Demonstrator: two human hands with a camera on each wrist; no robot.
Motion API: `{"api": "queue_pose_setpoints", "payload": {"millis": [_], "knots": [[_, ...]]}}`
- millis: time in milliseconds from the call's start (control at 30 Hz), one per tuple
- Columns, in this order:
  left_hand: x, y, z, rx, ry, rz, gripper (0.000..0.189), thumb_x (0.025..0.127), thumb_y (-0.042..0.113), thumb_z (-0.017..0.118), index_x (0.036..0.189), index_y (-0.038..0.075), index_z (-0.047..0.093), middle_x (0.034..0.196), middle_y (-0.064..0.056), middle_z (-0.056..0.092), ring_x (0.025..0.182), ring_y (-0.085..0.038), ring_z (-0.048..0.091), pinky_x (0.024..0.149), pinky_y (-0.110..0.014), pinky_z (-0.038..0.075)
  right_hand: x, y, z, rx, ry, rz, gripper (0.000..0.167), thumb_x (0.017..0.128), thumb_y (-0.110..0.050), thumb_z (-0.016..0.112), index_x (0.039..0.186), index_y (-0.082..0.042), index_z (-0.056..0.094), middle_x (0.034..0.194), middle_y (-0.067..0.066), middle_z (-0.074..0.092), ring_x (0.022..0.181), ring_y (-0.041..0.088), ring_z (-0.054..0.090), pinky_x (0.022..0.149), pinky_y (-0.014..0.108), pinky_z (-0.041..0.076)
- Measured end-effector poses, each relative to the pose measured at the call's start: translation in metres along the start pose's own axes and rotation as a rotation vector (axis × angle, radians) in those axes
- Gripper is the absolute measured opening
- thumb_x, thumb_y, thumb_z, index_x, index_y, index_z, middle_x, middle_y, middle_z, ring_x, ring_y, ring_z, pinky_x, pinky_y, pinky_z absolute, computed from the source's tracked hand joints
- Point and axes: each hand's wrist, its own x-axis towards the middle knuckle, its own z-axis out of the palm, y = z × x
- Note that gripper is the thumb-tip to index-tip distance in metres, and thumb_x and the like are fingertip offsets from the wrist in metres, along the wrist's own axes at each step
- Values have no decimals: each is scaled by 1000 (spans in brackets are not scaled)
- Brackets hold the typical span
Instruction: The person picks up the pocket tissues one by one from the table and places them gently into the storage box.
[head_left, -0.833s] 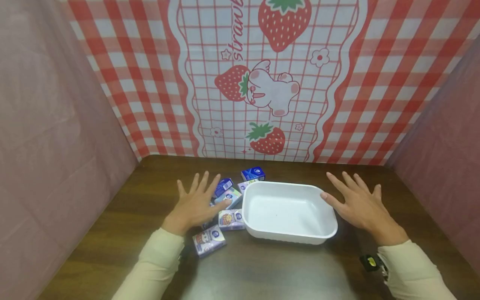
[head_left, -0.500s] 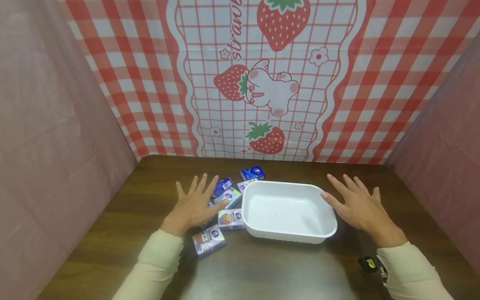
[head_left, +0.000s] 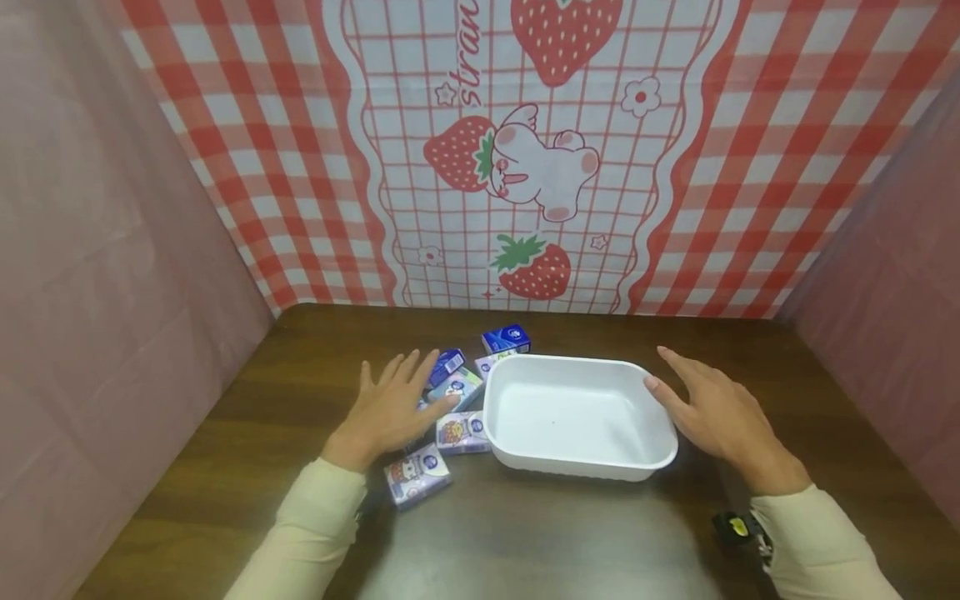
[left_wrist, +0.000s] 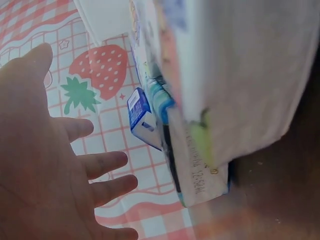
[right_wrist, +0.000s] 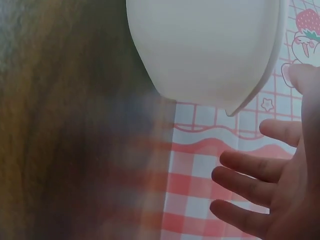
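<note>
A white rectangular tub [head_left: 577,467] stands on the brown table in the head view. Just left of it lie several small printed packs, among them a purple one [head_left: 418,477], another purple one [head_left: 461,432], a light blue one [head_left: 459,388] and a dark blue one [head_left: 507,339]. My left hand [head_left: 390,414] is spread over the left side of this pile and partly hides some packs. In the left wrist view its fingers are apart, with nothing held. My right hand [head_left: 716,417] is beside the tub's right end, fingers extended, thumb near the rim; it holds nothing.
The brown wooden table [head_left: 570,533] meets a red and white checked strawberry cloth [head_left: 540,167] at its back. Pinkish drapes [head_left: 112,292] hang at both sides. A small dark device with a yellow mark [head_left: 733,527] is strapped at the right wrist.
The fingers of my right hand have drawn closer together, and the hand has turned a little. My left hand has hardly moved. The packs and tub stay in place while the head view tilts slightly.
</note>
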Motion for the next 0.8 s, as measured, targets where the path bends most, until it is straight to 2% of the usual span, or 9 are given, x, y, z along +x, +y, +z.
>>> {"api": "queue_pose_setpoints", "payload": {"millis": [133, 267, 333, 567, 800], "knots": [[0, -2, 3, -8, 0, 1, 90, 92, 79, 30, 161, 21, 21, 162, -14, 26, 148, -38, 24, 114, -68, 6, -1, -3, 1, 38, -10, 36, 73, 100, -59, 42, 153, -8, 39, 146, 30, 45, 131, 52, 42, 98, 75, 33], [-1, -2, 5, -45, -14, 6, 87, 95, 73, 36, 162, 21, 16, 163, -13, 25, 147, -35, 27, 116, -59, 22, -4, -4, 3, 78, 28, 44, 66, 101, -52, 47, 145, -3, 48, 140, 29, 51, 124, 49, 49, 97, 73, 36], [-1, -2, 6, -68, -16, 6, 86, 96, 69, 40, 162, 21, 14, 163, -12, 24, 147, -33, 27, 115, -56, 26, -6, -4, 5, 91, 41, 47, 62, 102, -50, 49, 142, -2, 51, 137, 28, 54, 119, 48, 53, 95, 72, 39], [-5, -3, 11, -88, 40, 13, 79, 98, 65, 41, 162, 23, 19, 160, -9, 35, 143, -31, 36, 112, -53, 34, -12, -4, 11, 120, 12, 72, 62, 101, -51, 49, 140, -2, 52, 132, 26, 58, 111, 44, 57, 93, 70, 42], [-8, -1, 15, -115, 138, 64, 69, 100, 56, 48, 156, 17, 37, 150, -13, 48, 135, -33, 47, 109, -55, 37, -15, -2, 20, 162, 0, 70, 60, 101, -47, 53, 140, -2, 52, 124, 24, 61, 103, 38, 58, 91, 66, 46]]}}
